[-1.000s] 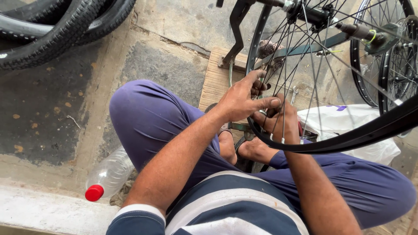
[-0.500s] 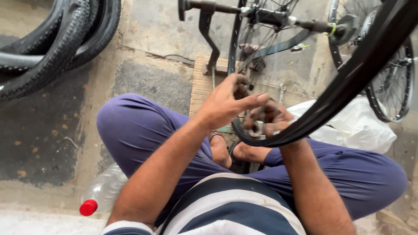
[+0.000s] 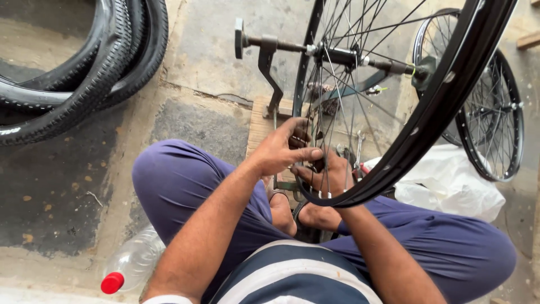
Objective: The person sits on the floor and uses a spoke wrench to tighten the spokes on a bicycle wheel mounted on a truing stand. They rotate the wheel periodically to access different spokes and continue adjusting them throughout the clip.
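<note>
A person sits cross-legged on the concrete floor (image 3: 202, 50) in purple trousers (image 3: 185, 186) with a black bicycle wheel rim (image 3: 450, 95) standing upright between the knees, its lowest arc just in front of the lap. The left hand (image 3: 281, 149) reaches to the near side of the rim with the fingers curled together and the thumb pressed against them, pinching something among the thin spokes (image 3: 337, 107); what sits in that pinch is too small to make out, perhaps a spoke nipple. The right hand (image 3: 332, 171) lies just behind the rim's lower edge, fingers folded around the spokes close to the left hand, the two nearly touching. The hub axle (image 3: 337, 55) rests in a dark metal stand (image 3: 270, 67) mounted on a wooden block (image 3: 259, 132). A second spoked wheel (image 3: 495, 112) leans behind, to the right. A white plastic bag (image 3: 450, 183) lies beside the right knee. Black tyres (image 3: 90, 79) are stacked at upper left, and a clear plastic bottle (image 3: 132, 262) with a red cap lies by the left thigh.
</note>
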